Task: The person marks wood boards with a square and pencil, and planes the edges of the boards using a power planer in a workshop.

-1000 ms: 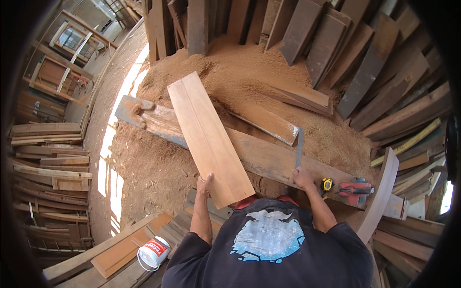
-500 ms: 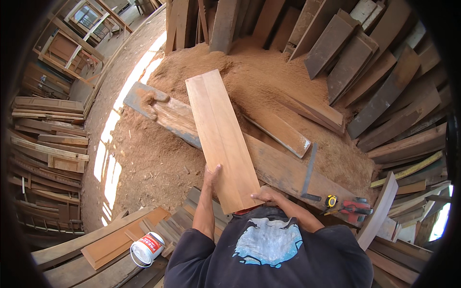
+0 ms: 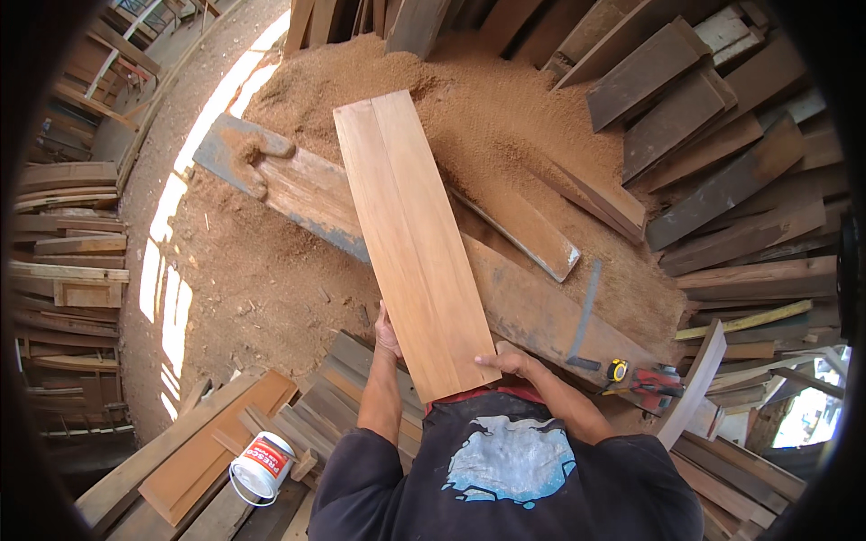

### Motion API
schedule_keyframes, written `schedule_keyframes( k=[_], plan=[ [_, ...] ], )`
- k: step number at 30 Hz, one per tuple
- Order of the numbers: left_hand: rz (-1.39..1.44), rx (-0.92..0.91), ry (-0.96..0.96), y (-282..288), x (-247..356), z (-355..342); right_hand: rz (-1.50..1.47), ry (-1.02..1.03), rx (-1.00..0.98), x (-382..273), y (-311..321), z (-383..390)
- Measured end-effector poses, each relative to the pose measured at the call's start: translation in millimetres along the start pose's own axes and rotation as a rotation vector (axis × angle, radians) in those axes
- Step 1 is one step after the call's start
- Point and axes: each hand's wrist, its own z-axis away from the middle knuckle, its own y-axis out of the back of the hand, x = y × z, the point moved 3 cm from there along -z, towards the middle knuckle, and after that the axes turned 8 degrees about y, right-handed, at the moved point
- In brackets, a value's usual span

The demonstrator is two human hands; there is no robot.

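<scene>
Both my hands hold a light-brown wooden board [image 3: 410, 234], made of two strips joined along its length. It slants away from my waist over a long, worn plank [image 3: 532, 298]. My left hand [image 3: 387, 332] grips the board's left edge, with the fingers hidden beneath. At the near right corner, my right hand [image 3: 505, 359] clasps it with the thumb on top. A try square [image 3: 586, 307] lies on the plank to the right. Beside it are a yellow tape measure [image 3: 617, 371] and a red and black tool [image 3: 657, 384] whose kind I cannot make out.
Sawdust [image 3: 505, 126] is heaped behind the plank, partly burying a shorter board [image 3: 528, 234]. Dark boards [image 3: 649, 77] lean at the far right. A white and red bucket [image 3: 262, 464] stands on timber at the near left, beside an orange-brown panel [image 3: 212, 442]. Stacked wood [image 3: 72, 243] lines the left side.
The view has shifted, moving most surroundings left in the picture. The board's far end appears higher and slightly farther left. Both hands keep their hold on it.
</scene>
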Motion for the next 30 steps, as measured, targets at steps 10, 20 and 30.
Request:
schedule_keyframes(
  k=[10,20,30],
  plan=[
    [0.011,-0.038,0.034,0.7,-2.9,-1.0,0.042,-0.007,-0.057,-21.2,1.1,-0.9],
    [0.001,-0.009,0.027,-0.2,-4.4,0.4,0.100,-0.021,-0.018,-9.6,8.2,0.6],
    [-0.101,0.189,-0.100,19.4,-10.8,52.1,0.946,0.077,0.048,-25.5,18.1,19.7]
  ],
)
